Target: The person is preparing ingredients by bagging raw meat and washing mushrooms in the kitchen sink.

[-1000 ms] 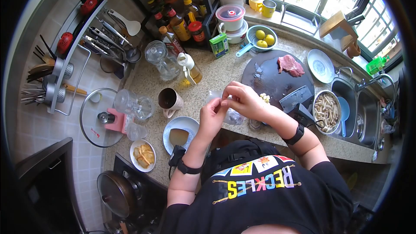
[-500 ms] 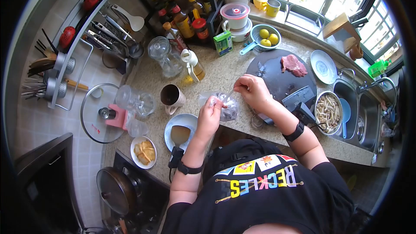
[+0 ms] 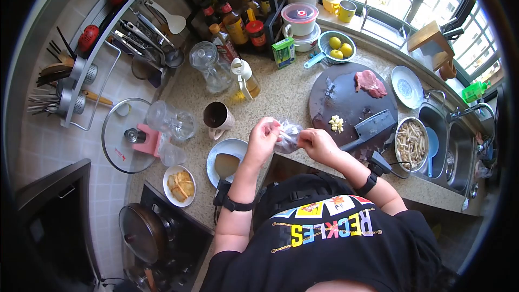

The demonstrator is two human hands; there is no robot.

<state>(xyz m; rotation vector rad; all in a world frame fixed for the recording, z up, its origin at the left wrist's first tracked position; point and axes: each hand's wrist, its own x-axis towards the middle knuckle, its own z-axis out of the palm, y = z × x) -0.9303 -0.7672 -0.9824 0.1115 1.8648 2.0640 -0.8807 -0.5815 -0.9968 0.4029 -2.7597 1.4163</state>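
Observation:
A clear plastic bag [image 3: 290, 134] is stretched between my two hands above the counter's front edge. My left hand [image 3: 264, 139] pinches its left side, the fingers pressed together. On the other side my right hand [image 3: 319, 145] grips the bag with fingertips curled in. What the bag contains is hard to make out. To the right lies a dark round cutting board [image 3: 346, 100], with chopped garlic [image 3: 336, 124], a cleaver [image 3: 373, 126] and a piece of raw meat [image 3: 371, 84] on it.
Left of my hands stand a mug [image 3: 218, 117], a blue-white plate [image 3: 238, 146] and a bowl of yellow slices [image 3: 179, 186]. An oil jug [image 3: 245, 79] is behind. Right of the board are a bowl of sliced mushroom-like strips [image 3: 411, 143] and the sink [image 3: 457, 157].
My right hand has come down from above the bag to its right side. The garlic and the cleaver's handle, covered before, now show. My left hand stays at the bag.

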